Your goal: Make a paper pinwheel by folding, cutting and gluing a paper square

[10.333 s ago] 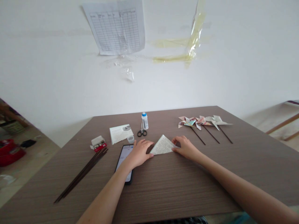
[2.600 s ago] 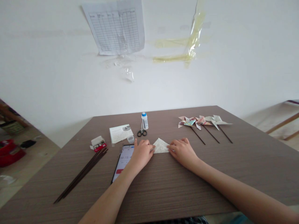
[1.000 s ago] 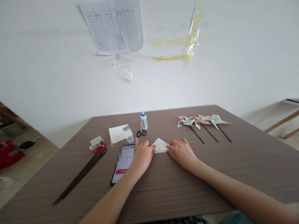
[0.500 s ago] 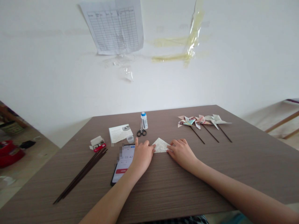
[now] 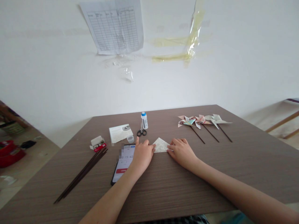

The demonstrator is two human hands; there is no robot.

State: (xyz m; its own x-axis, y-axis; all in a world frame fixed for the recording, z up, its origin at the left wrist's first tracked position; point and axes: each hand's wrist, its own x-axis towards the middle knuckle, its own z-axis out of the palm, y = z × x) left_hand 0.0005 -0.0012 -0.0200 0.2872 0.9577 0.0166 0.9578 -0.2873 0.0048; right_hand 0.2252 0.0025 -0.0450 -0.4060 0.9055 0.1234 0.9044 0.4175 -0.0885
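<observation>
A small triangle of folded printed paper (image 5: 161, 145) lies flat on the brown table (image 5: 163, 186). My left hand (image 5: 141, 154) rests palm-down at its left corner, fingers stretched out and pressing on the paper. My right hand (image 5: 181, 151) lies flat at the right corner, fingertips on the paper's edge. Both hands press the paper against the table; neither lifts it.
A phone (image 5: 123, 161) with a lit timer lies under my left wrist. Dark sticks (image 5: 81, 174) lie at left beside a small red box (image 5: 98, 144). Scissors (image 5: 141, 132), a glue bottle (image 5: 144, 120) and a paper pad (image 5: 120, 133) sit behind. Three paper pinwheels (image 5: 203, 122) lie at right.
Ten seconds ago the paper was a larger triangle; it is now folded to a smaller one. Over the last second both hands stay almost still on it.
</observation>
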